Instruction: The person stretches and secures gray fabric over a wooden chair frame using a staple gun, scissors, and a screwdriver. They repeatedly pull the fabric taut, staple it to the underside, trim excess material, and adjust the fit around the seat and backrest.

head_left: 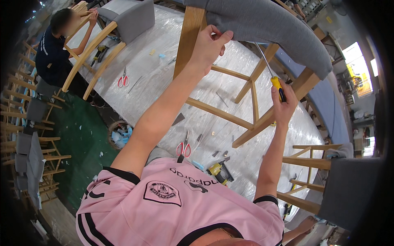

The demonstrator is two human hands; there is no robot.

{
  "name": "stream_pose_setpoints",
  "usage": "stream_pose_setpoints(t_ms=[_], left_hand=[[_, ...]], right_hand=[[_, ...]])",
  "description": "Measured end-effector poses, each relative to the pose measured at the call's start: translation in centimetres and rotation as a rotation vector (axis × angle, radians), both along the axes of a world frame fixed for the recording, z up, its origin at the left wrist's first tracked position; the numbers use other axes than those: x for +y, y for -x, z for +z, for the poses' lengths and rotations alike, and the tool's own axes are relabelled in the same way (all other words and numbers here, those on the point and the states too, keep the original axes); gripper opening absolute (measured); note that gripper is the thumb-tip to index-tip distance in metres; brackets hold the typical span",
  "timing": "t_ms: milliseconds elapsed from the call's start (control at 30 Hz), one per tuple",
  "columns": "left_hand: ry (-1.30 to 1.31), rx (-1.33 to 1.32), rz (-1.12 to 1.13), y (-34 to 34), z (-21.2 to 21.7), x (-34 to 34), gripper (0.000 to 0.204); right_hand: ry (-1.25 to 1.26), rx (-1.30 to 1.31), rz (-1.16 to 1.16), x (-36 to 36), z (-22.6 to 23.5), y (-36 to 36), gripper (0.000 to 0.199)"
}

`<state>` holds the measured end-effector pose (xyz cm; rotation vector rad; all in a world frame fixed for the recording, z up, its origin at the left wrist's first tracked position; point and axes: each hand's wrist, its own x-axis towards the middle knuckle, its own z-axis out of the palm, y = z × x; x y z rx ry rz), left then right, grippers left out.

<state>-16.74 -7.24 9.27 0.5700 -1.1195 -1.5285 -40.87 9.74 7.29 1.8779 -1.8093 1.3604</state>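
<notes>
Head view: over the plastic-wrapped worktable (pixel 154 88) is a grey-upholstered, pale-wood chair (pixel 262 20). My curled left hand (pixel 210 46) is at its fabric edge (pixel 243 37); whether it pinches, I cannot tell. My right hand (pixel 286 101) grips a yellow-and-black-handled screwdriver (pixel 277 85), shaft pointing toward that edge.

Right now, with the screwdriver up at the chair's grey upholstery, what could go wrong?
The screwdriver in the right hand reaches the lower edge of the grey upholstery; a slip might snag or tear the fabric.
The left hand is at that same edge, so a sideways skid could jab its fingers.
The nearer red-handled scissors lie loose close to the pink shirt and might get knocked.
</notes>
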Motion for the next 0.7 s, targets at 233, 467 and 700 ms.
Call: stream_pose_setpoints(t_ms=[233, 467, 700], left_hand=[[0.010, 0.003, -0.011, -0.5, -0.5, 0.3, 0.032], [0.957, -0.547, 0.875, -8.3, 1.6, -3.6, 0.075], [0.858, -0.362, 0.640, -5.2, 2.6, -5.2, 0.129]], right_hand=[[0.001, 0.134, -0.026, -0.4, 2.5, 0.2, 0.030], [0.084, 0.269, -0.014, 1.3, 1.9, 1.1, 0.032], [0.120, 0.257, 0.021, 1.1, 1.7, 0.6, 0.031]])
